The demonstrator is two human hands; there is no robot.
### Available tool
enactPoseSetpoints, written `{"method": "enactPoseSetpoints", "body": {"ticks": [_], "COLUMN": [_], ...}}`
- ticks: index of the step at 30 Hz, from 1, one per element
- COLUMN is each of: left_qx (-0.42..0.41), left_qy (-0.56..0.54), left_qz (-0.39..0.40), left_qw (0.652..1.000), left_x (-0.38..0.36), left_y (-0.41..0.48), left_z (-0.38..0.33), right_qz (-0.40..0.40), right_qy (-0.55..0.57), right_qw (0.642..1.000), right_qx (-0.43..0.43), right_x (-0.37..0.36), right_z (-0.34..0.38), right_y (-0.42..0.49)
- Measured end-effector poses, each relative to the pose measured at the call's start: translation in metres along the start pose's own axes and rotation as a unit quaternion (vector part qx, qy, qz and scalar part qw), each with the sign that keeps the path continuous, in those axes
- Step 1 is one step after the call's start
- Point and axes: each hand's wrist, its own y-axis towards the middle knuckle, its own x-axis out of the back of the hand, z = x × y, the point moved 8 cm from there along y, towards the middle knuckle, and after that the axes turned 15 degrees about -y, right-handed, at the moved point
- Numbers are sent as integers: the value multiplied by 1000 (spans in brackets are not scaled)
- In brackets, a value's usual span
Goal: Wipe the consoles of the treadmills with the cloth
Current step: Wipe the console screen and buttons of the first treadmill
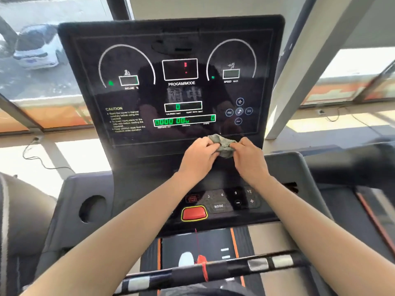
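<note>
Cloth (222, 144) grey-green, bunched up, edges tucked out of sight under both sets of fingers. Caution print on console (149, 97) blurred; glass streaked with reflections. Forearms reach in from the bottom edge, and the hands meet at the console's lower margin, under the green readouts. Left hand (197, 157): fingers curled, pinching the cloth's left side. Right hand (249, 157): fingers curled, pinching its right side. Red button (194, 213) lies below the wrists, untouched.

a slanted grey pillar (314, 60) rises at the upper right. far left of the pillar, a white car (36, 48) is parked outside the window (70, 82). just right of the pillar, a black cable (332, 120) hangs from a wall socket (320, 112).
</note>
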Motion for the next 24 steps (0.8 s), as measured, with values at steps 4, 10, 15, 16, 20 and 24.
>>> {"method": "enactPoseSetpoints", "body": {"ticks": [4, 10, 15, 16, 20, 24], "left_qx": [-30, -55, -42, -39, -1, 63], "left_qy": [-5, 37, 32, 35, 17, 30], "left_qz": [33, 158, 195, 198, 205, 196], "left_qw": [999, 985, 979, 979, 979, 978], "left_x": [-31, -91, -102, -99, -78, -45], "left_y": [11, 7, -18, -24, -48, -65], "left_z": [-17, -33, -17, -14, -2, 12], "right_qz": [39, 101, 143, 144, 126, 90], "right_qy": [-2, 0, 52, 63, 71, 72], "right_qw": [996, 984, 987, 987, 988, 982], "right_qx": [-77, -148, -55, -34, 56, 150], "right_x": [0, -8, -24, -29, -45, -53], "right_z": [-29, -69, -54, -48, -19, 18], "right_y": [-19, -59, -67, -67, -67, -62]}}
